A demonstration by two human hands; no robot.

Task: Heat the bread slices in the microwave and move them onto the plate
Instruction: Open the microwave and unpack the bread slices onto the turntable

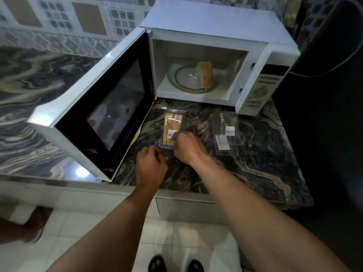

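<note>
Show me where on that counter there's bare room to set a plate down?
Bare counter lies right of the right hand, below the empty wrapper. Left of the open microwave door is clear too. It is crowded by the bread packet, where both hands work, left hand included.

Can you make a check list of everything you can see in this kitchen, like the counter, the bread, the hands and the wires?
Surface: dark marbled counter, bare in places.
Job's things: white microwave with its door swung wide open; bread slices stand on the turntable plate inside; a clear bread pack still holding slices lies on the counter.
Clutter: an empty clear pack lies to the right of the bread pack.
Grippers: right hand pinches the near end of the bread pack; left hand is curled at its near corner, grip unclear.
Cables: one cable curves behind the microwave's right side.
Surroundings: patterned wall tiles, white floor tiles, sandalled feet below.
</note>
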